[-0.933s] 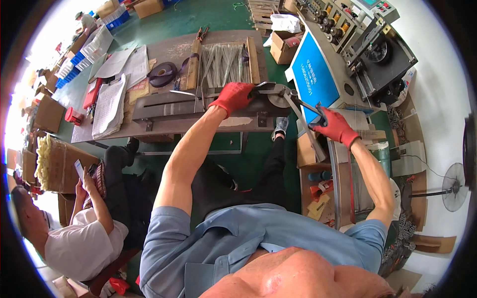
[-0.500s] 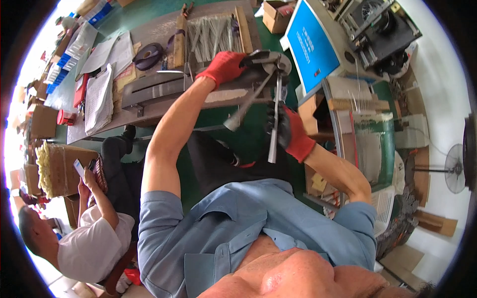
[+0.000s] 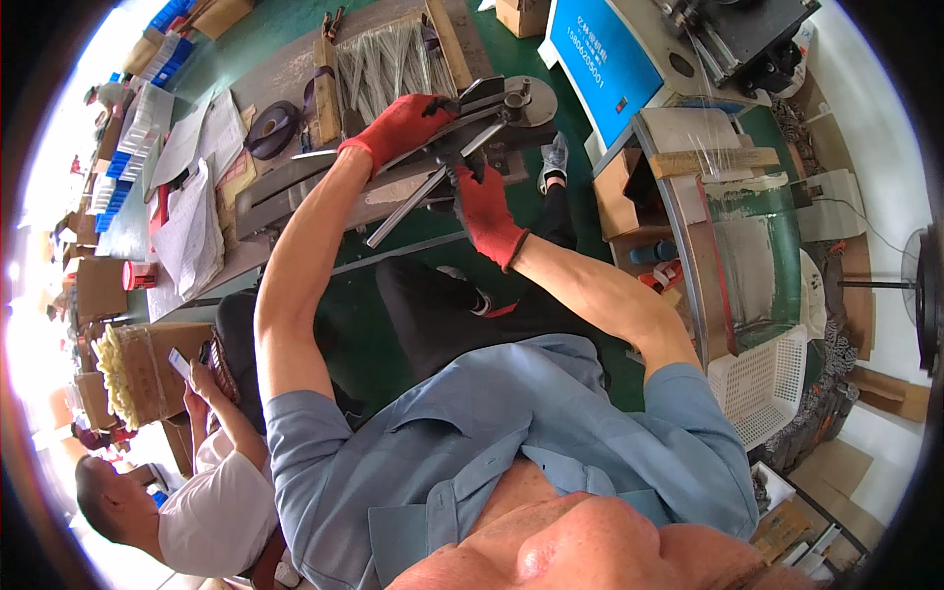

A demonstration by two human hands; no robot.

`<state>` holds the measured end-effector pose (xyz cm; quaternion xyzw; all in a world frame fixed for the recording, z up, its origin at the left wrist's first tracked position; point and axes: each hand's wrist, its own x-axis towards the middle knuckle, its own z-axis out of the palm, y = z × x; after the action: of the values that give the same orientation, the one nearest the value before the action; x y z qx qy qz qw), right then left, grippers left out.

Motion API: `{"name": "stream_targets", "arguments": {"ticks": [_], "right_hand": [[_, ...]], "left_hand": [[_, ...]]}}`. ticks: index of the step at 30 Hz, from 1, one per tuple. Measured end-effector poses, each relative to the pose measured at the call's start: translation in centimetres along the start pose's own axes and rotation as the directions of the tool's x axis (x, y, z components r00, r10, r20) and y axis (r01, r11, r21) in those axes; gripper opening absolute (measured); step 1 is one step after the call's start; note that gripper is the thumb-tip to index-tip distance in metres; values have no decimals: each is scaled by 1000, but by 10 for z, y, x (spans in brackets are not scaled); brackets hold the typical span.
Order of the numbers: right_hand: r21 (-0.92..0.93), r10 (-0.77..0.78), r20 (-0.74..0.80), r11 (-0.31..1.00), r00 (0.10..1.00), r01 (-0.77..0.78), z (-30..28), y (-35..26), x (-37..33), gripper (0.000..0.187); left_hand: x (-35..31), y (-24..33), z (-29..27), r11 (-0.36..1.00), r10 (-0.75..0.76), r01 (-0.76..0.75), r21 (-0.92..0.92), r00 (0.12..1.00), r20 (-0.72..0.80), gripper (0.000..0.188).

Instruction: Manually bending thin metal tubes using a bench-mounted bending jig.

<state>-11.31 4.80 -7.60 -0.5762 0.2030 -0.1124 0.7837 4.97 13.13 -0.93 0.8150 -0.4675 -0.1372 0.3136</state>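
Red gloves at the lever

Two red-gloved hands work close together at the edge of a bench (image 3: 290,84). The right hand (image 3: 482,205) is closed around a steel lever (image 3: 405,208), its dark-palmed fingers wrapped over the shaft. The lever's free end slants out below and to the left of that hand; its upper end meets a post (image 3: 512,106) on a round metal disc (image 3: 540,102), just above and to the right.

The left hand (image 3: 401,128) lies above and to the left of the right hand, fingers bent, their tips near the disc's inner side. Whether they grip anything cannot be told. A dark beam (image 3: 280,207) runs beneath the left wrist and beyond it to the left.

Beyond the left hand, thin rods (image 3: 388,64) lie between two wooden bars (image 3: 324,93). Farther left of it sit a tape roll (image 3: 286,139), loose papers (image 3: 192,231) and a red tub (image 3: 139,274). Well to the right of the right hand, a machine (image 3: 595,59) shows a blue panel; nearer the elbow stands a white basket (image 3: 757,379). Below and left of both hands, a seated co-worker (image 3: 216,511) holds a phone (image 3: 179,362).
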Motion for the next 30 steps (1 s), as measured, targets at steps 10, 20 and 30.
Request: {"name": "stream_targets", "arguments": {"ticks": [10,20,30], "right_hand": [[-36,-89,49,995,995,91,6,18,32,20],[67,157,152,983,976,-168,19,-37,28,23],[23,169,324,982,931,-186,-71,-59,-19,31]], "left_hand": [[-3,3,-10,995,-74,61,83,982,171,39],[-1,-2,-15,988,-87,65,138,982,165,38],[-36,22,14,986,-64,77,148,994,-91,44]]}}
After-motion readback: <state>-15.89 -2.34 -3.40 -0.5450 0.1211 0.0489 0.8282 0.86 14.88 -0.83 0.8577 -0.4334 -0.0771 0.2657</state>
